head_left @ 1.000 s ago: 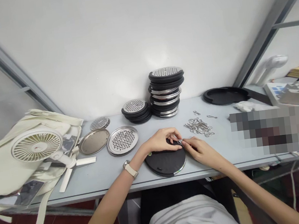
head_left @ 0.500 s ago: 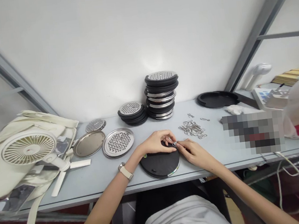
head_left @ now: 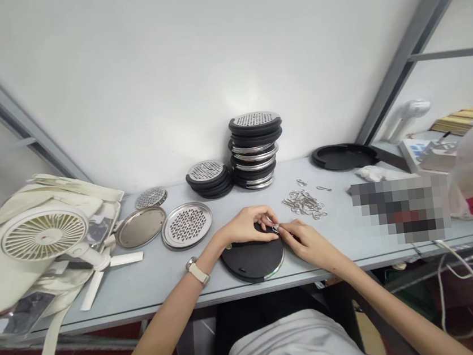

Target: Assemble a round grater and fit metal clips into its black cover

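A round black disc (head_left: pixel 250 262) with a metal rim lies on the table edge nearest me. My left hand (head_left: pixel 250 225) grips its far edge. My right hand (head_left: pixel 306 241) pinches a small metal clip (head_left: pixel 275 229) against the rim, its fingertips meeting those of my left hand. To the right of the hands lies a loose heap of metal clips (head_left: pixel 303 204). Part of the disc's rim is hidden under my fingers.
Behind stand a tall stack of black-and-steel discs (head_left: pixel 255 158) and a shorter stack (head_left: pixel 209 179). Perforated steel plates (head_left: pixel 186 226) and a plain tray (head_left: pixel 141 227) lie left, beside a white fan (head_left: pixel 44 233) on a canvas bag (head_left: pixel 1 284). A black lid (head_left: pixel 343 157) lies right.
The whole scene has shifted left in view since a second ago as my head turned. Both hands stay on the disc's rim, with the clip still pinched.
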